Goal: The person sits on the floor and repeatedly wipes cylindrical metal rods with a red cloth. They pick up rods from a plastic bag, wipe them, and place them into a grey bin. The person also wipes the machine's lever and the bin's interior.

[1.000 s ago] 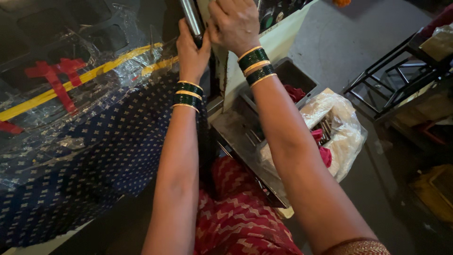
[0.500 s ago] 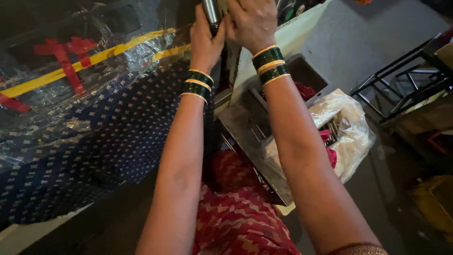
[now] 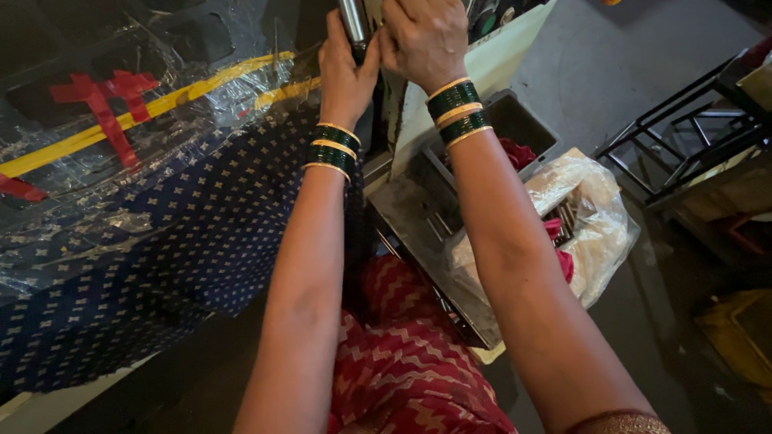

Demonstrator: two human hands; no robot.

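Left hand (image 3: 347,74) wrapped around the metal rod (image 3: 352,22), thumb against it. Right hand (image 3: 422,40) curled just right of the rod, fingers bent over its front; I can't tell whether it grips. Rod upright at top edge of view. Left of rod: blue dotted cloth (image 3: 161,249) under clear plastic (image 3: 161,120). Below right of rod: grey tray (image 3: 450,241), plastic bag (image 3: 587,217).

A dark blue dotted cloth (image 3: 153,265) under clear plastic wrap (image 3: 161,104) with yellow tape (image 3: 145,112) and red tape (image 3: 100,100) lies at left, while a grey metal tray (image 3: 426,233), a crumpled plastic bag (image 3: 587,217) and a black metal rack (image 3: 691,137) sit at right.
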